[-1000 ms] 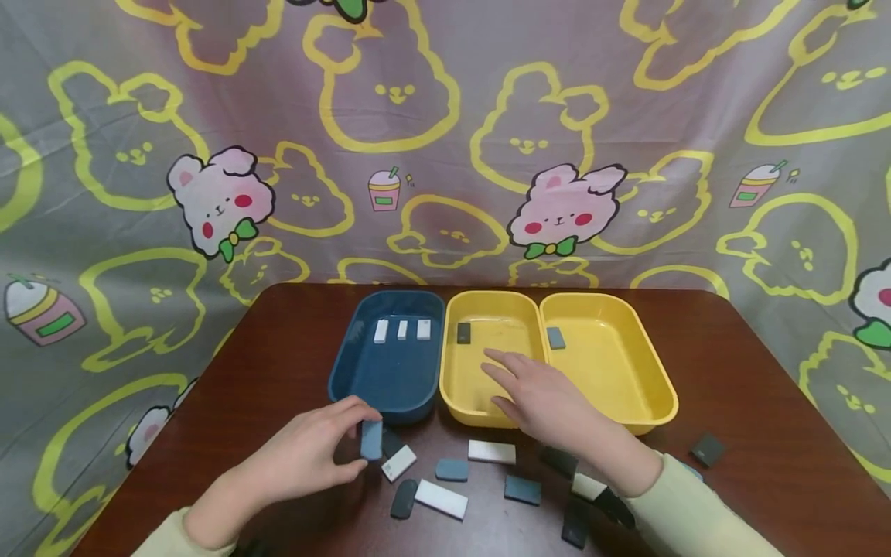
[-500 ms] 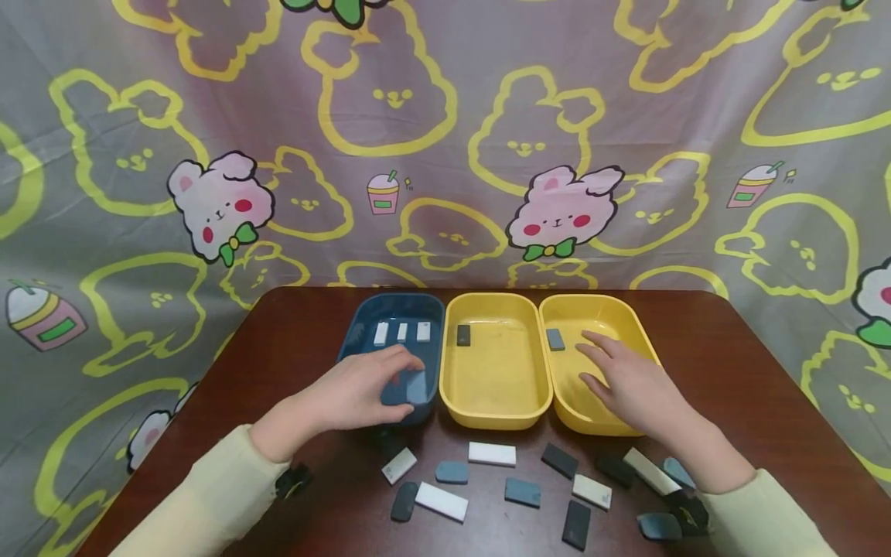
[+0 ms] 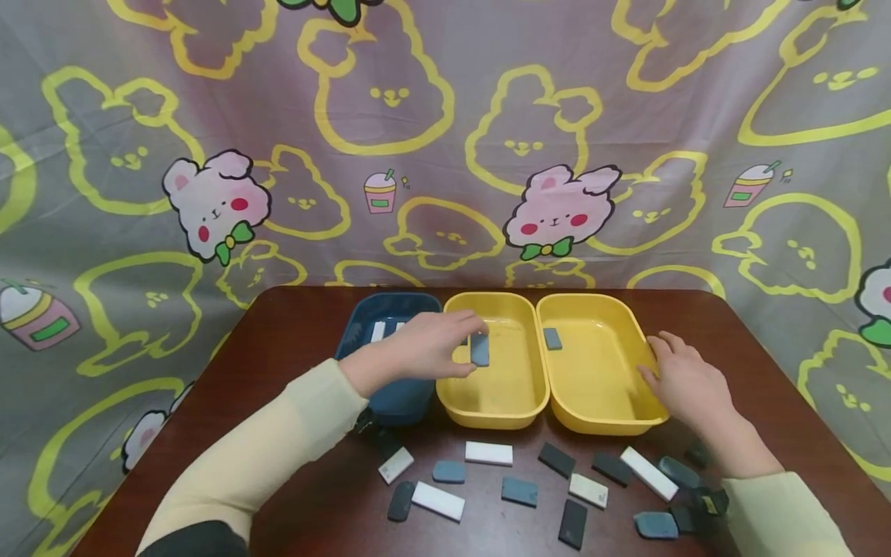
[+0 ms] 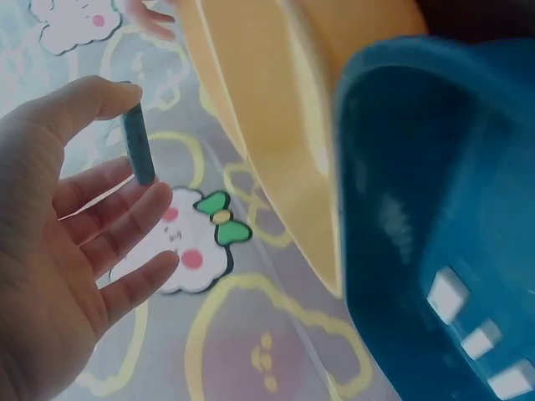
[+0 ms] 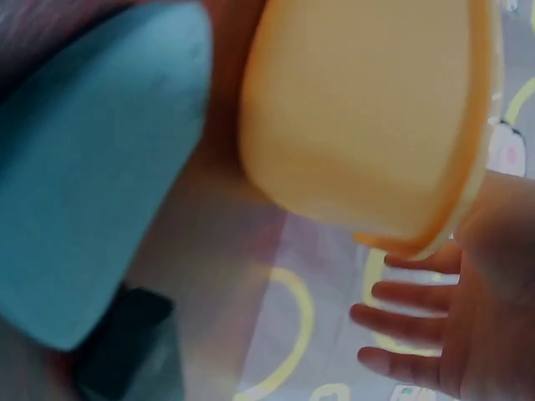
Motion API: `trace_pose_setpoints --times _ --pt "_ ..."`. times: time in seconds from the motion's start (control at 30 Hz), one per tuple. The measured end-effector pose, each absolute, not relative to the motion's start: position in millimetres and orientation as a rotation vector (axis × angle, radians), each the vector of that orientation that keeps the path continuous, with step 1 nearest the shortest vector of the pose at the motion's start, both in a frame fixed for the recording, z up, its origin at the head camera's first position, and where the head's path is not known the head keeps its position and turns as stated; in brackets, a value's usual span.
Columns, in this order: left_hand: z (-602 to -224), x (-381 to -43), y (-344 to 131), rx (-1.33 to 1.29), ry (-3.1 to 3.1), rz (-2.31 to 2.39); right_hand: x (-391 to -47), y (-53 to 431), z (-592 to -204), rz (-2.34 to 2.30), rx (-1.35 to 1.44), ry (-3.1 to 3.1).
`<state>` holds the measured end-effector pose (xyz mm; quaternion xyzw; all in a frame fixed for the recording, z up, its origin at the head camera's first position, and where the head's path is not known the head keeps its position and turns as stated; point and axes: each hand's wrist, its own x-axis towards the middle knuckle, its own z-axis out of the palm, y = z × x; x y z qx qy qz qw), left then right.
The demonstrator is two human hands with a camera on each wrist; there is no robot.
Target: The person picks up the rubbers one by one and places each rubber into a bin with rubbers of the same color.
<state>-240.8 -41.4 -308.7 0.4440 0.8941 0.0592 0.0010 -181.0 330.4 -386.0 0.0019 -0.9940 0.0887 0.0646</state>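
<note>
My left hand (image 3: 438, 344) is over the middle yellow bin (image 3: 494, 422), pinching a small flat blue-grey block (image 3: 479, 350). In the left wrist view the block (image 4: 138, 138) stands on edge between thumb and fingertips of the left hand (image 4: 63, 242). Beside the outer wall of the right yellow bin (image 3: 605, 425) is my right hand (image 3: 692, 383), its fingers relaxed and holding nothing. Another blue-grey block (image 3: 552, 339) lies inside that bin. White blocks (image 3: 378, 331) sit in the dark blue bin (image 3: 400, 414), partly hidden by the left forearm.
Several loose blocks lie in front of the bins: white (image 3: 489, 453), blue-grey (image 3: 519, 491) and black (image 3: 573, 524) ones. A patterned curtain (image 3: 445, 170) hangs behind the dark wooden table (image 3: 292, 333).
The left hand has carried the blue-grey block from the table in front of the blue bin, across that bin, to the middle yellow bin. The right hand has moved right, off the bins.
</note>
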Motion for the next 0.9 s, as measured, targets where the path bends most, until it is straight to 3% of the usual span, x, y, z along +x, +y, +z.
trace_pose_setpoints --times 0.2,0.9 --pt "-310 -259 1 1.408 2.762 0.08 -183 339 -389 0.297 -0.149 -3.105" --pt "-334 -310 136 1.363 2.689 -0.053 -182 335 -394 0.343 -0.096 -3.086"
